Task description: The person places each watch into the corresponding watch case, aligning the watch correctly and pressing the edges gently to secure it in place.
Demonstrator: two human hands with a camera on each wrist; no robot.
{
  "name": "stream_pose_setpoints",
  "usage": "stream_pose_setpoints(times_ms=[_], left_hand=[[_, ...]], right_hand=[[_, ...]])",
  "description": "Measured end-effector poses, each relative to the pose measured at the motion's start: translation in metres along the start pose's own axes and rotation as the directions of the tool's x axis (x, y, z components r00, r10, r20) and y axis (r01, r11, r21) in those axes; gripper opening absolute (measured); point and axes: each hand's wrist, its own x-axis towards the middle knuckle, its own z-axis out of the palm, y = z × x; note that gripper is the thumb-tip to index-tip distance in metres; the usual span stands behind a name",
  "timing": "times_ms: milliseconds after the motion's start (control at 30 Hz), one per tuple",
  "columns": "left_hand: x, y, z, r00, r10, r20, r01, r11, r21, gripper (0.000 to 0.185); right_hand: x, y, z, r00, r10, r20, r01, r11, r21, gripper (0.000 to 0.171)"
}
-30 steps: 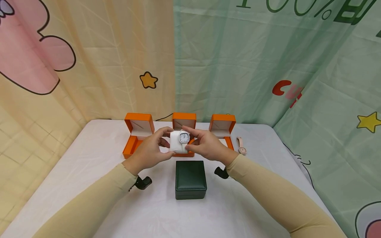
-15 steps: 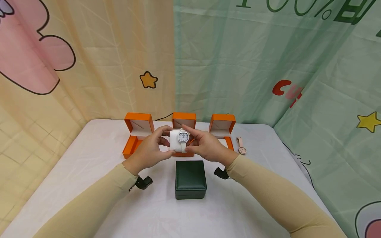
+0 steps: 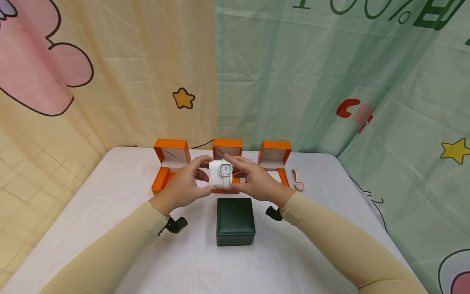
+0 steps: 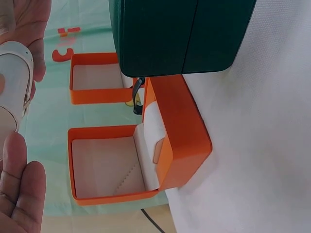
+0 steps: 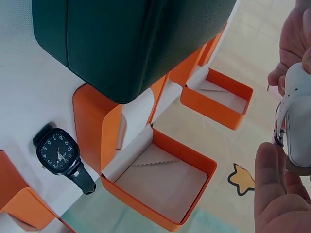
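Above the table, my left hand [image 3: 181, 185] grips a white watch cushion [image 3: 214, 174] from its left side, thumb below and fingers above. A white wristwatch [image 3: 225, 169] with a square dial is wrapped round the cushion, its face toward me. My right hand [image 3: 258, 179] holds the watch from the right, with the index finger over the top and the thumb by the lower strap. In the right wrist view, the right fingertips [image 5: 267, 167] lie at the strap's metal buckle [image 5: 279, 136]. The left wrist view shows the cushion's rounded end [image 4: 12, 80] between both hands.
Three orange boxes stand open at the back: left [image 3: 161, 179], middle [image 3: 227, 143] and right [image 3: 276, 146]. A dark green box [image 3: 235, 222] sits shut in front. A pink watch [image 3: 298, 181] lies far right. A black watch [image 5: 58, 151] lies between boxes, mostly hidden in the head view.
The cushion and watch have shifted very slightly left and up. My right fingers have loosened and spread a little at the watch's edge; the left hand keeps its grip.
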Motion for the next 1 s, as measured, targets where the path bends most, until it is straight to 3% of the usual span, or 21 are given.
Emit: stream_pose_setpoints(times_ms=[267, 1000], left_hand=[[-0.0013, 0.0008, 0.0006, 1.000, 0.007, 0.007, -0.007, 1.000, -0.020, 0.075], [-0.0006, 0.0013, 0.0050, 0.999, 0.023, 0.028, -0.024, 1.000, 0.017, 0.076]], right_hand=[[-0.0008, 0.0002, 0.0003, 1.000, 0.019, 0.007, -0.019, 1.000, 0.016, 0.091], [-0.0033, 0.0063, 0.0037, 0.999, -0.034, 0.011, 0.034, 0.999, -0.013, 0.090]])
